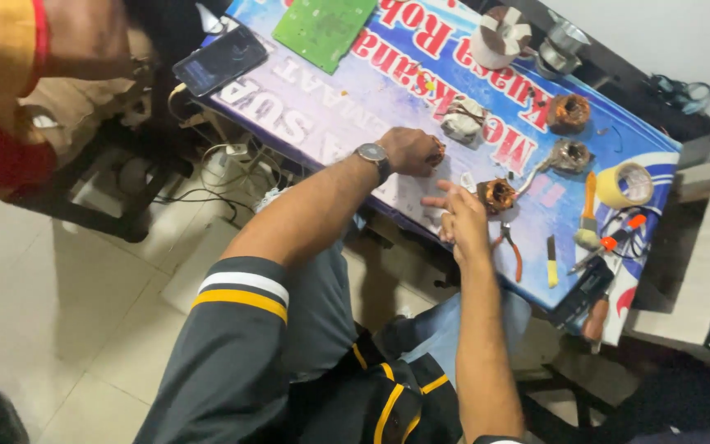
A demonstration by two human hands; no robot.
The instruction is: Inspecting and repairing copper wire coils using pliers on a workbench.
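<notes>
My left hand (414, 151), with a wristwatch on its wrist, rests on the table with its fingers curled shut; whether it pinches something small is hidden. My right hand (459, 215) lies near the table's front edge with fingers spread, nothing in it, its fingertips just left of a small copper-wound motor coil (497, 195). Orange-handled pliers (511, 248) lie right beside that hand. Both hands are over the printed blue and white banner (347, 131) that covers the table.
More copper coils (569, 112) and a taped winding (463, 120) lie further back. A tape roll (624, 184), brush (587, 218) and screwdrivers (614, 244) lie at the right. A green circuit board (323, 27) and phone (219, 59) lie at the left end. Another person (10, 90) sits far left.
</notes>
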